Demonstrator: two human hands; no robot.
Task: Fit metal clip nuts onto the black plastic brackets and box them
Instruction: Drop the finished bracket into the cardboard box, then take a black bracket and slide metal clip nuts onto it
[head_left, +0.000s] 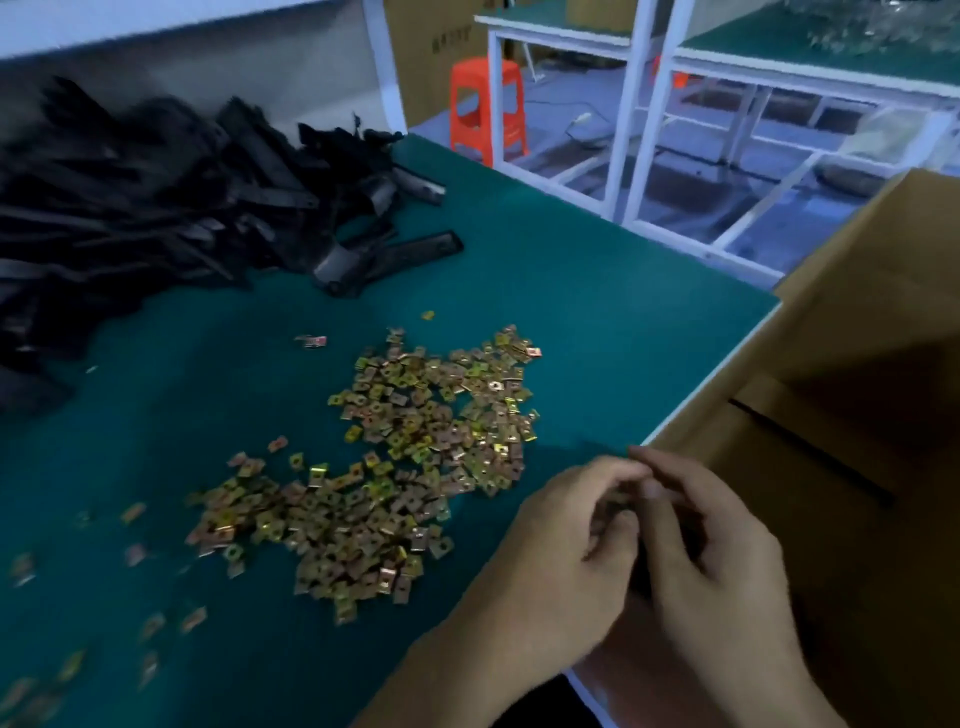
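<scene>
Lying at the green table's (571, 291) far left are black plastic brackets (156, 197), and clip nuts (415, 441) are spreading across the middle. Near the right edge, the left hand (566, 525) and right hand (727, 535) are touching, fingers curled, their hold too blurred to tell, beside a cardboard box (857, 364).

The nuts (415, 447) lie in a loose gold heap on the green table (571, 291). Right of the heap and nearer the camera, at the table's edge, the left hand (566, 551) and right hand (722, 551) meet. Their fingers are curled and their tips touch around a dark piece (643, 571), blurred and mostly hidden between them. Beyond the heap to the left sits a big tangle of black brackets (156, 197). Right of the heap, against the table's edge, stands an open cardboard box (857, 364). Far beyond the heap are an orange stool (485, 109) and white frames (649, 130).
</scene>
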